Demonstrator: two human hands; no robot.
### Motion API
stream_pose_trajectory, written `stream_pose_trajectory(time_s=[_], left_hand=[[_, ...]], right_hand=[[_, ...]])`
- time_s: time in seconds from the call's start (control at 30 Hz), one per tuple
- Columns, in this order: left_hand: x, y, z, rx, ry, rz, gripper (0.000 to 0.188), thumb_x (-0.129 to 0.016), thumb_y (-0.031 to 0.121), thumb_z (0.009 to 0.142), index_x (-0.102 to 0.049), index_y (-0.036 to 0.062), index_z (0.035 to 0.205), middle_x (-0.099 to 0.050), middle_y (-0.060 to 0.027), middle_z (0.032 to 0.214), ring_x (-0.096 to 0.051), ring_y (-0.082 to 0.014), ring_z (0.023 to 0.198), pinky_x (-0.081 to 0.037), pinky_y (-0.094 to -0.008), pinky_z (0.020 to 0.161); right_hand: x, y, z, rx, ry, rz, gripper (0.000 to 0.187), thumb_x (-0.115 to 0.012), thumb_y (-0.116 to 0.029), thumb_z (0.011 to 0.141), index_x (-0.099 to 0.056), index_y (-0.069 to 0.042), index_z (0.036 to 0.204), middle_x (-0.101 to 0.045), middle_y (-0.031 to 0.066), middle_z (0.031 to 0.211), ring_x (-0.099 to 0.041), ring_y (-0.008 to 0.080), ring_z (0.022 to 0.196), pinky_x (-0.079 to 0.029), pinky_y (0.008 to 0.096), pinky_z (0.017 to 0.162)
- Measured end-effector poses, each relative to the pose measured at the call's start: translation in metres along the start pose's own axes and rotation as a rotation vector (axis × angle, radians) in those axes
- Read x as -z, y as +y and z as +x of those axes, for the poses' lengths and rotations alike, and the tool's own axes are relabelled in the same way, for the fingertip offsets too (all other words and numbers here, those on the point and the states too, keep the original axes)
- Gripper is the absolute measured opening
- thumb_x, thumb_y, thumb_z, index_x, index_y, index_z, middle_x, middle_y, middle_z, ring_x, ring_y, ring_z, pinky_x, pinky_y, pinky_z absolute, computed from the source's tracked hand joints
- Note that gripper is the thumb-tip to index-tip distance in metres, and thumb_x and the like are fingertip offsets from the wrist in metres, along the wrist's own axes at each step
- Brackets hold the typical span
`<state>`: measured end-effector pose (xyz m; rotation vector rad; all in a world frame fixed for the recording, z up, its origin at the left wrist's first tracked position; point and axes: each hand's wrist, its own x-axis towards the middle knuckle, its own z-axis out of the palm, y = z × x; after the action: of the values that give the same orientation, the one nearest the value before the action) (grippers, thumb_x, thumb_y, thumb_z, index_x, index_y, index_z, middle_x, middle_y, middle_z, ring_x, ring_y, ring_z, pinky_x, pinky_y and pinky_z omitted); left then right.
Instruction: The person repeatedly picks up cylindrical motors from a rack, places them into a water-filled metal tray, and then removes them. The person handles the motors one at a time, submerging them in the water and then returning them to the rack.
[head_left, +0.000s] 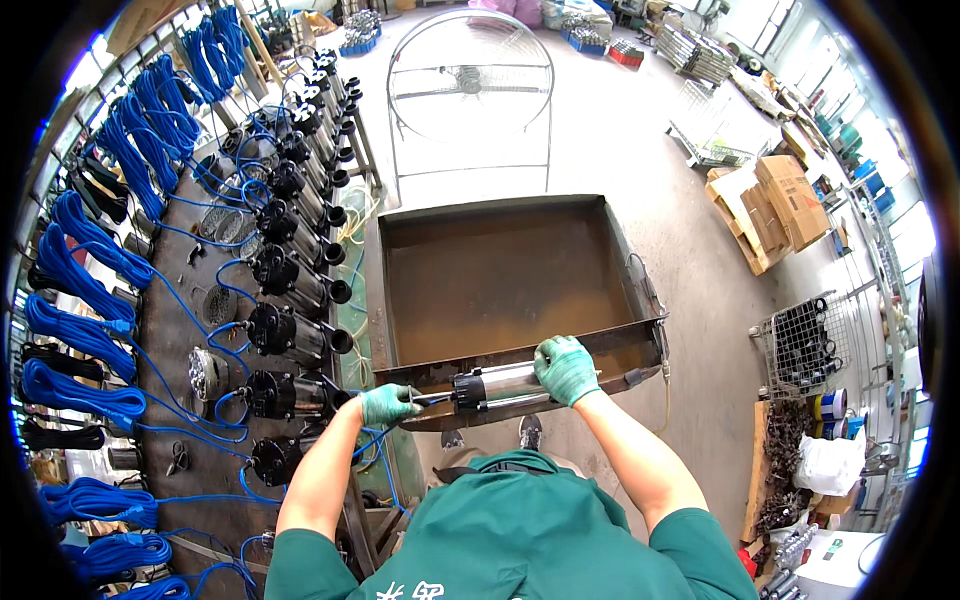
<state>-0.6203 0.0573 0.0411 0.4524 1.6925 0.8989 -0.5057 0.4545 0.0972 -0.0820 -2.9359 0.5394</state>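
A submersible pump (497,385) with a silver cylindrical body and a black end lies sideways over the near edge of a metal tank (376,290). Brownish water stands in the tank. My left hand (388,404), in a green glove, is closed on the handle at the pump's black end, where a blue cord (376,440) hangs down. Around the other end of the steel body my gloved right hand (566,370) is wrapped, its fingers partly hidden. Whether the pump touches the rim I cannot tell.
On my left, a dark bench (185,345) carries a row of similar black-and-silver pumps (285,328) and coiled blue cables (85,390). A large caged fan (470,80) stands beyond the tank. To the right are cardboard boxes (790,205) on a pallet and a wire basket (803,345).
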Motion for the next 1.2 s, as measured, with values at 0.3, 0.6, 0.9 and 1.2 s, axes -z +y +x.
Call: stream_pose_trajectory(time_s=[0.3,0.6,0.9,1.2], left_hand=[[-0.042,-0.019,0.002,-0.320,0.588,0.620,0.035,-0.078,0.013,0.091,-0.072,0.0097,0.126,-0.076,-0.0182,0.110,-0.075,-0.0354,0.096,-0.060,-0.0436,0.083],[-0.021,0.006,-0.005,0.334,0.200,-0.175,0.071,-0.056,0.071,0.100,-0.074,0.0021,0.103,-0.065,-0.0060,0.066,-0.059,-0.0160,0.055,-0.047,-0.0324,0.053],[-0.049,-0.033,0.006,-0.267,0.588,-0.019,0.025,-0.079,0.023,0.094,-0.063,0.0065,0.103,-0.061,-0.0017,0.082,-0.055,-0.0116,0.073,-0.049,-0.0309,0.066],[-0.016,-0.020,0.011,0.000,0.162,-0.140,0.020,-0.076,0.018,0.093,-0.073,0.0032,0.106,-0.068,0.0008,0.086,-0.059,-0.0099,0.076,-0.051,-0.0300,0.068]], right_hand=[[-0.004,0.002,0.004,0.009,0.034,0.023,0.015,-0.068,-0.020,0.091,-0.071,-0.007,0.085,-0.072,0.0161,0.092,-0.067,0.0373,0.091,-0.055,0.0473,0.088],[-0.003,0.002,0.002,0.007,0.014,0.034,0.016,-0.069,-0.020,0.092,-0.074,-0.005,0.092,-0.073,0.0163,0.096,-0.067,0.0376,0.093,-0.055,0.0474,0.089],[-0.002,-0.001,0.005,0.004,-0.001,0.037,0.016,-0.069,-0.020,0.092,-0.075,-0.005,0.093,-0.073,0.0165,0.096,-0.068,0.0371,0.093,-0.055,0.0465,0.089],[-0.004,-0.001,0.002,-0.017,0.005,0.025,0.014,-0.068,-0.020,0.091,-0.073,-0.007,0.090,-0.073,0.0166,0.096,-0.068,0.0379,0.094,-0.055,0.0482,0.090]])
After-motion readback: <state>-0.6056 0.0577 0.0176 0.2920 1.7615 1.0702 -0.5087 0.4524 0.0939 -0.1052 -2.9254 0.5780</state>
